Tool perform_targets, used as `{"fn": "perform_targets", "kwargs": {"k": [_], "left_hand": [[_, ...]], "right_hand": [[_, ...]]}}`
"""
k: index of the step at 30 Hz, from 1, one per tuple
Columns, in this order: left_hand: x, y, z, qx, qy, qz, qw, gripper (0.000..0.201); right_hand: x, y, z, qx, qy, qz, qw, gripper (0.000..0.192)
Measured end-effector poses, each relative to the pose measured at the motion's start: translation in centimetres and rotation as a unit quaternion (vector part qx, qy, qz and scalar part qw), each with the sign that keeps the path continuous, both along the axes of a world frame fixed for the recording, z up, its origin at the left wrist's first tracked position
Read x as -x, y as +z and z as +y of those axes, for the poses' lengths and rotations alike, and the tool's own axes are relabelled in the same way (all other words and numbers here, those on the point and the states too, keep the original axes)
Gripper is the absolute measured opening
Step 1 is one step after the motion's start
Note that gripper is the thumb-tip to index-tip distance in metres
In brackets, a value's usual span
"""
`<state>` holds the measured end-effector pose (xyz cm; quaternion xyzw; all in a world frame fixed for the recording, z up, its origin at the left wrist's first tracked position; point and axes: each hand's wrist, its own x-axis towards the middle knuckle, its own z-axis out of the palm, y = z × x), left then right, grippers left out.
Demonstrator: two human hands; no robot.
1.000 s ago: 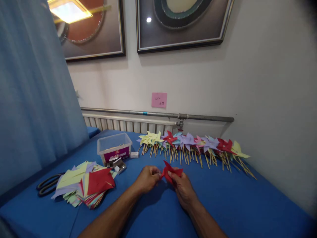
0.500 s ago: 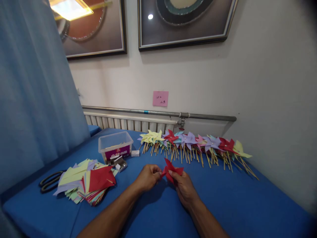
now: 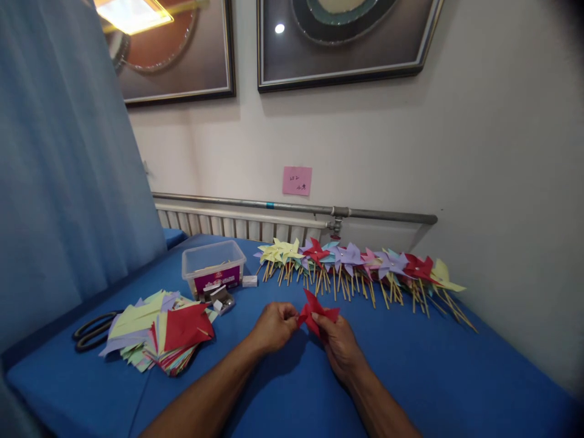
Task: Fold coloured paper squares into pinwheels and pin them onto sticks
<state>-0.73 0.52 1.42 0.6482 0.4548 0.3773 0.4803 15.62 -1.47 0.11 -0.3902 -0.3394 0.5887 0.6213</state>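
Note:
A red paper pinwheel [image 3: 314,307], its corners folded in, is held above the blue table. My right hand [image 3: 340,344] grips it from the right, thumb pressed on its middle. At its left edge my left hand [image 3: 276,326] is closed in a pinch on the paper; whether anything small is also between those fingertips is hidden. Left of my hands lies a pile of coloured paper squares [image 3: 137,322] with a red sheet [image 3: 187,326] on top. Beyond my hands rests a row of finished pinwheels [image 3: 349,255] on thin wooden sticks.
A clear plastic tub [image 3: 213,258] with sticks inside stands at the back left. In front of it are a small open box [image 3: 222,300] and a small white box [image 3: 249,281]. Black-handled scissors [image 3: 93,331] lie partly under the papers. A blue curtain [image 3: 73,158] hangs at left.
Almost nothing differs. The left fingertips have shifted very slightly against the red paper's edge, and the whole view has drifted a little.

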Motion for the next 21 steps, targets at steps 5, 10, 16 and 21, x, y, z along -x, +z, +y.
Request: {"fn": "perform_targets", "kwargs": {"k": [5, 10, 16, 21], "left_hand": [[0.06, 0.02, 0.16, 0.009, 0.000, -0.018, 1.000, 0.025], [0.30, 0.07, 0.25, 0.006, -0.005, -0.007, 1.000, 0.023], [0.22, 0.16, 0.14, 0.014, -0.001, -0.004, 1.000, 0.026], [0.20, 0.75, -0.21, 0.018, 0.001, 0.009, 1.000, 0.020]], "right_hand": [[-0.08, 0.04, -0.08, -0.009, 0.022, -0.011, 1.000, 0.027], [-0.06, -0.46, 0.23, 0.002, 0.018, -0.002, 1.000, 0.028], [-0.05, -0.57, 0.32, 0.013, 0.016, 0.007, 1.000, 0.029], [0.07, -0.34, 0.19, 0.017, 0.016, 0.017, 1.000, 0.029]]}}
